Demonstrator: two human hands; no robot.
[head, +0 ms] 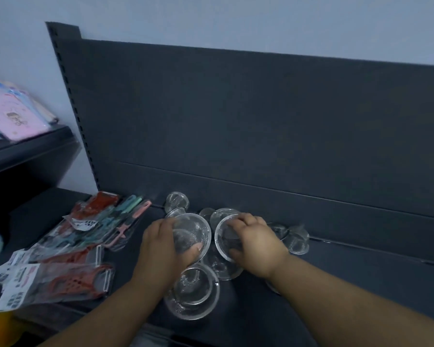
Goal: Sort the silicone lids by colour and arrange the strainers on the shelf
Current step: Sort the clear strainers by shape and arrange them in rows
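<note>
Both hands are busy mid-shelf (336, 284). The left hand (161, 246) is curling round 1 mesh strainer (194, 227), thumb on its rim. The right hand (256, 244) is gripping the neighbouring strainer (222, 237), fingers inside. Loose strainers (193, 294) are lying around them, and packaged peelers (68, 279) are sitting at the left end.

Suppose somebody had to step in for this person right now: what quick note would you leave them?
Left hand grips a mesh strainer by its rim; right hand grips a second strainer beside it.
Other strainers lie loosely clustered on the dark shelf: front strainer, back strainer, right strainer.
Coloured packets lie heaped at the left; I cannot tell whether they are the lids.
Done: nothing looks lined up.
Left: arrange the strainers, sort the lids by colour.
</note>
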